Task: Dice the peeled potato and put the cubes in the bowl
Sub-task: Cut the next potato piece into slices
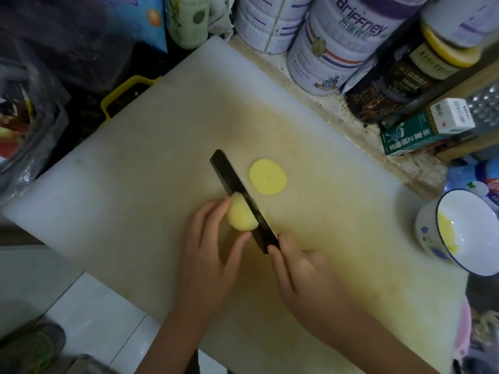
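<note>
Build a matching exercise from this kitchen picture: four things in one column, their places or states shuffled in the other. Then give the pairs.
Things
1. knife
2. potato slice
3. bowl
4. potato

Places or states
A. lies flat on the cutting board, apart from both hands
B. held by the left hand
C. stands to the right of the board, with yellow bits inside
D. gripped by the right hand, blade against the potato

Pairs: 1-D, 2-A, 3-C, 4-B
</note>
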Tool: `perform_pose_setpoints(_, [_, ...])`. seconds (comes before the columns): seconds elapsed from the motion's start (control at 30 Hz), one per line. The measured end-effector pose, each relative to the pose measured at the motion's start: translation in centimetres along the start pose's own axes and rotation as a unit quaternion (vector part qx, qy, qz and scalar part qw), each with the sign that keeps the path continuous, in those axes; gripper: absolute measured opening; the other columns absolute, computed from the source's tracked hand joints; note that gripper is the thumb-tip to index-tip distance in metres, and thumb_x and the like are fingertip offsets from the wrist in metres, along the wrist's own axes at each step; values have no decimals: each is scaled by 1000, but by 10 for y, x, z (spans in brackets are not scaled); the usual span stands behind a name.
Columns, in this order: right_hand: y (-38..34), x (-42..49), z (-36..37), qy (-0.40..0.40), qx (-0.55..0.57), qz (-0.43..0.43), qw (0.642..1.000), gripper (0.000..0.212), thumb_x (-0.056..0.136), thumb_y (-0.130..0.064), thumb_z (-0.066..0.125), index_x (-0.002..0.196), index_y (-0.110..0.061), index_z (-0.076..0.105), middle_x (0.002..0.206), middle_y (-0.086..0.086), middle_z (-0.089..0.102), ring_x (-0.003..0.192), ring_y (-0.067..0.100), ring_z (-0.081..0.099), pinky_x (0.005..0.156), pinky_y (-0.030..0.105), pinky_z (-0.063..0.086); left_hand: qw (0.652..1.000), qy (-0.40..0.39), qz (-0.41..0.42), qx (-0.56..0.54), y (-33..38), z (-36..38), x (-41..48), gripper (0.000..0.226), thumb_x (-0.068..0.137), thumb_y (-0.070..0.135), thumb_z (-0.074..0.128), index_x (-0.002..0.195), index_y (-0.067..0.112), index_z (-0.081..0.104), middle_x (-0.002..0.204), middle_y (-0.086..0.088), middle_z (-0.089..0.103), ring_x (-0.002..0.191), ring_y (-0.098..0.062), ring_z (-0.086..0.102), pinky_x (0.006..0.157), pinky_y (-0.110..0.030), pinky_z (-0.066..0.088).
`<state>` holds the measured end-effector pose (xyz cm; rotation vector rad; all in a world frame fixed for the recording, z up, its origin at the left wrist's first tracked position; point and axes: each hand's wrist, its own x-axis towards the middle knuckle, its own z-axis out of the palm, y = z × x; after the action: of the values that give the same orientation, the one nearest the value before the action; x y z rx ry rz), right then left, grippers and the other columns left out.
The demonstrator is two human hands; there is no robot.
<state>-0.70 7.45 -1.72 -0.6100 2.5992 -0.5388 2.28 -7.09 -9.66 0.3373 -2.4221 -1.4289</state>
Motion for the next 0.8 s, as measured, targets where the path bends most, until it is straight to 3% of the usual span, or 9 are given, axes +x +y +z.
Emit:
perform_pose_setpoints(0.07, [0, -4, 2, 0, -30, -5, 1000, 22, 96, -49, 20, 98, -29, 30, 50, -9, 32, 42, 22, 38, 42, 41, 34, 1000, -23, 20, 7, 2, -1, 2, 53, 88, 37, 58, 137, 23, 44, 133, 0, 44, 124, -10, 42, 105, -15, 30])
perform_pose_setpoints(0.17, [-1, -6, 5, 3, 21, 2, 1000, 16, 99, -44, 24, 91, -31, 29, 51, -7, 35, 43, 17, 35, 44, 33, 26, 996, -47, 54, 44, 3, -3, 3, 48, 92, 31, 53, 139, 28, 41, 141, -3, 40, 129, -17, 41, 108, -15, 26])
perform_pose_setpoints(0.37, [0, -4, 2, 5, 94, 34, 995, 14, 99, -36, 33, 88, -27, 33, 53, -3, 39, 46, 20, 38, 48, 38, 32, 985, -71, 125, 98, 4, -4, 13, 43, 90, 19, 57, 131, 14, 44, 140, -9, 46, 127, -19, 44, 106, -23, 34])
perform_pose_setpoints(0.43, [1, -3, 1, -1, 109, 43, 993, 14, 99, -35, 33, 87, -28, 32, 56, -2, 40, 47, 18, 38, 52, 42, 36, 980, -86, 135, 115, 3, -7, 18, 42, 87, 20, 60, 126, 9, 46, 134, -11, 51, 122, -22, 49, 102, -24, 38])
perform_pose_setpoints(0.53, [3, -2, 1, -9, 131, 57, 990, 13, 99, -39, 31, 91, -30, 35, 63, 0, 44, 49, 16, 43, 50, 36, 39, 972, -106, 143, 152, 4, -12, 27, 46, 82, 31, 59, 121, 11, 48, 124, -10, 55, 110, -23, 55, 90, -25, 47])
perform_pose_setpoints(0.63, [3, -3, 1, 6, 95, 33, 995, 18, 100, -39, 30, 106, -25, 40, 63, 0, 43, 50, 18, 43, 53, 39, 40, 963, -136, 148, 178, 10, -17, 37, 46, 76, 35, 58, 119, 20, 47, 118, -5, 52, 97, -21, 57, 66, -31, 54])
perform_pose_setpoints(0.7, [4, -2, 1, 11, 96, 22, 995, 12, 100, -38, 31, 101, -27, 37, 62, 0, 41, 51, 19, 41, 55, 38, 38, 956, -157, 154, 197, 13, -20, 44, 46, 72, 39, 56, 114, 24, 45, 115, -3, 51, 91, -20, 56, 58, -32, 53])
perform_pose_setpoints(0.8, [9, 1, 0, 22, 119, 4, 993, 11, 99, -38, 35, 90, -34, 30, 59, 0, 40, 46, 16, 37, 46, 25, 30, 954, -182, 157, 179, 12, -23, 51, 47, 70, 40, 58, 112, 26, 42, 113, -1, 47, 87, -17, 52, 58, -29, 51])
